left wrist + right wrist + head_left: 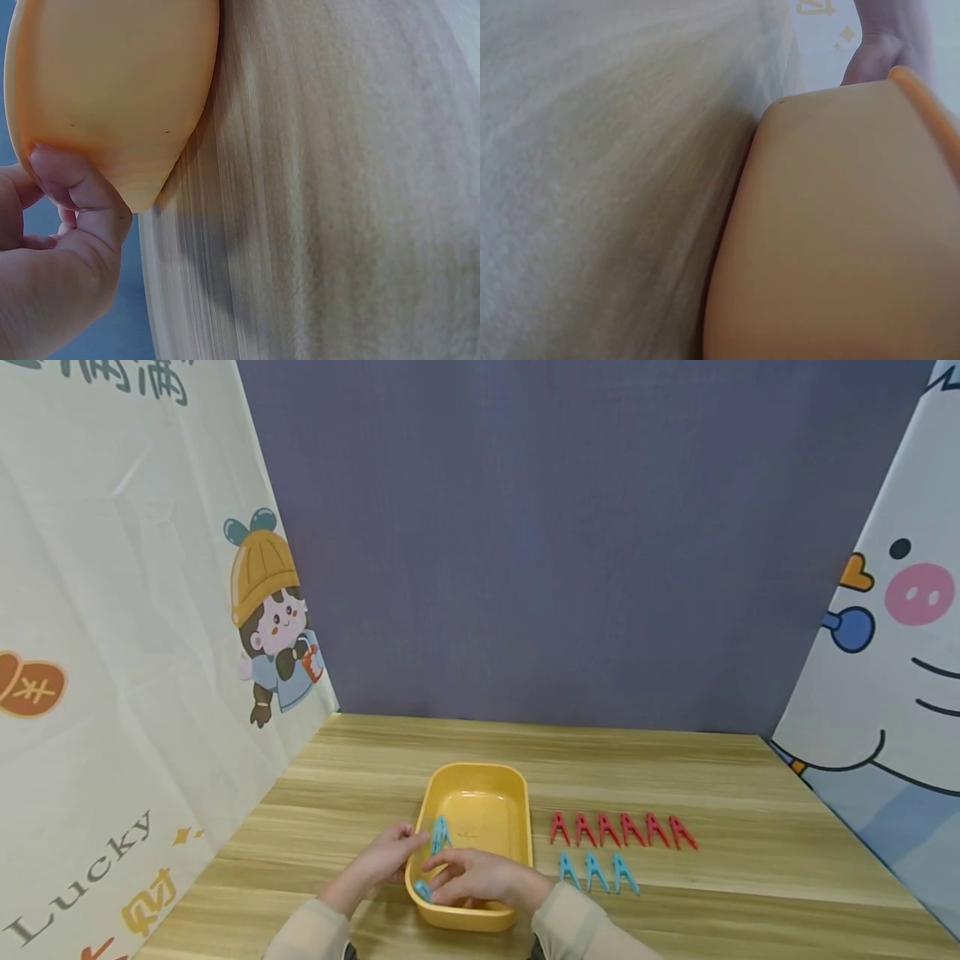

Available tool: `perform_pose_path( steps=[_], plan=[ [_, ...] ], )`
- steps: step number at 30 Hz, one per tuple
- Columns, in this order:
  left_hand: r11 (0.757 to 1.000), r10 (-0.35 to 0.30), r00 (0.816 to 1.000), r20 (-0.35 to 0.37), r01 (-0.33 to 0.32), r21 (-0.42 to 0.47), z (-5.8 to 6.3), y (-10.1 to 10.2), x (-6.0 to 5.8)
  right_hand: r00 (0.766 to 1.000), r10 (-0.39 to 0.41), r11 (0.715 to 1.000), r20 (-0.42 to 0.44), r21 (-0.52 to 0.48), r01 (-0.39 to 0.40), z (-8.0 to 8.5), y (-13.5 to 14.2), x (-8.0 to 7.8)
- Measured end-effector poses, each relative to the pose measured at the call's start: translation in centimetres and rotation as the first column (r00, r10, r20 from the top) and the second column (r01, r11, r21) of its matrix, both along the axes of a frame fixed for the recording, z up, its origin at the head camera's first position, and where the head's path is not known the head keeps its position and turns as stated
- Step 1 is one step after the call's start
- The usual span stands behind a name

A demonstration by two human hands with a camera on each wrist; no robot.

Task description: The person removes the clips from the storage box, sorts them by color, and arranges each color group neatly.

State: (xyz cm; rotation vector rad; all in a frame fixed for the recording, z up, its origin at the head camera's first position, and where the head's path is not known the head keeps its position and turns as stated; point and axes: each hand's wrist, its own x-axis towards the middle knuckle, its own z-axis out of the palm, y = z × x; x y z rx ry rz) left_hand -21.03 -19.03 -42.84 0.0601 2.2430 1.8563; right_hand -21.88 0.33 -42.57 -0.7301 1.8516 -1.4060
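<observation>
In the head view my left hand holds the left rim of a yellow plastic basin; the left wrist view has its fingers against the basin's outer wall. My right hand reaches down inside the basin, fingers bent and spread apart. Right beside its fingertips is a blue clothespin, low in the near left corner; whether they touch it is hard to see. Another blue clothespin lies by the basin's left wall. The right wrist view has only the basin's outside, with that hand out of sight.
Right of the basin, several red clothespins form a row on the wooden table. Three blue clothespins line up in front of them. A dark partition stands behind, with printed cloths at both sides.
</observation>
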Motion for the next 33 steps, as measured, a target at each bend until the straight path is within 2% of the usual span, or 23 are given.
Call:
perform_pose_path(
  steps=[19,33],
  plan=[
    [1.000,0.001,1.000,0.005,-0.001,0.002,0.1,0.1,0.1,1.000,0.021,0.998,-0.003,-0.056,-0.021,0.1,0.1,0.0],
    [1.000,-0.020,1.000,0.003,0.020,0.001,0.1,-0.1,0.2,1.000,0.016,0.994,0.024,-0.110,-0.013,1.3,0.8,-0.3]
  ],
)
